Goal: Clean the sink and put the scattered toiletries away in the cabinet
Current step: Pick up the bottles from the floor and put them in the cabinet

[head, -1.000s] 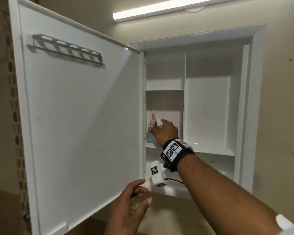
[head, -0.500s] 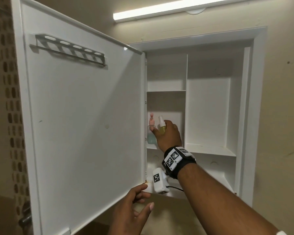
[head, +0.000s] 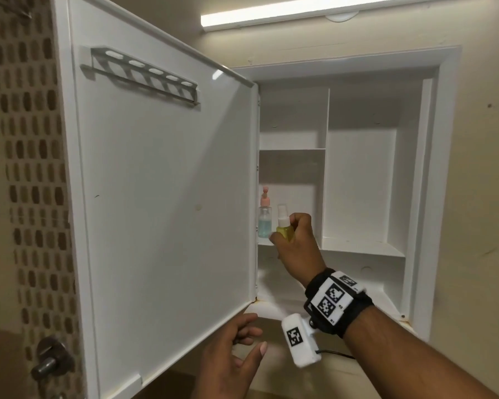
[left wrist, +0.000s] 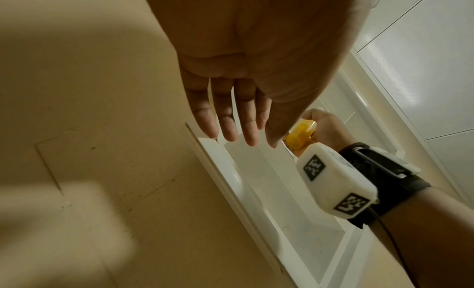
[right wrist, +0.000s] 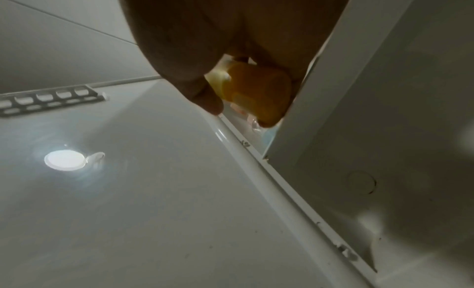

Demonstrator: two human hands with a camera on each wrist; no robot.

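Note:
The white wall cabinet (head: 360, 194) stands open, its door (head: 167, 197) swung out to the left. A clear bottle of blue liquid with a pink pump (head: 264, 218) stands on the left middle shelf. My right hand (head: 296, 243) grips a small yellow spray bottle (head: 285, 227) with a white nozzle, just in front of that shelf and right of the blue bottle. From below, the yellow bottle (right wrist: 256, 93) shows under my right hand's curled fingers. My left hand (head: 236, 355) is below the door's lower corner with relaxed fingers (left wrist: 225, 120), holding nothing.
A slotted rack (head: 144, 76) is fixed high on the inside of the door. The cabinet's tall right compartment (head: 363, 249) and bottom shelf (head: 380, 298) hold nothing. A metal fitting (head: 51, 361) juts from the wall at the lower left. A strip light (head: 300, 10) runs above.
My right hand has drawn back from the shelf with the yellow spray bottle, leaving the blue bottle standing alone. My left hand stays below the door's lower corner.

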